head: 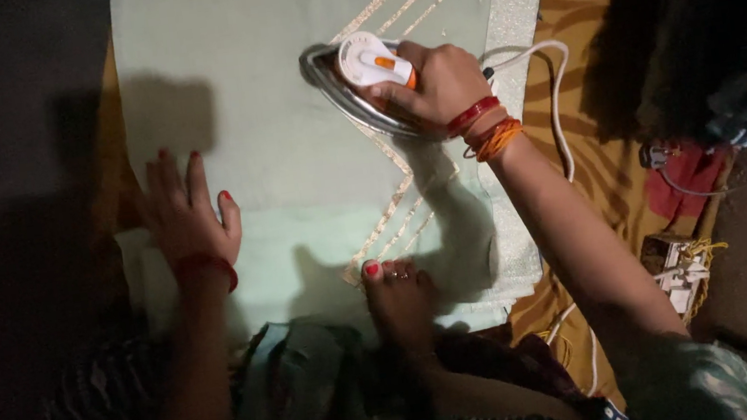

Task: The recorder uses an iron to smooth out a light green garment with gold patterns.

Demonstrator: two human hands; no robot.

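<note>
broadly, the pale green cloth [291, 154] lies spread flat over a yellow patterned sheet [603, 144] on the floor, filling most of the view, with gold zigzag trim [402, 206] running down its right half. on the cloth, near its upper middle and right over that trim, sits the iron [358, 84], white and orange on top with a shiny soleplate. the right hand [439, 83] is wrapped fully round the iron's handle, fingers closed tight on it. the left hand [189, 214] holds nothing; it lies open and flat, fingers spread, pressing the cloth near its left edge, well apart from the iron. a bare foot [398, 292] rests on the cloth's near edge. the white cord [556, 111] loops off to the right, beside the cloth.

to press well, it seems wise for the person to keep the flat hand and foot holding the cloth taut, glide the iron evenly over the raised trim without lingering, and keep the cord clear of the soleplate.
</note>
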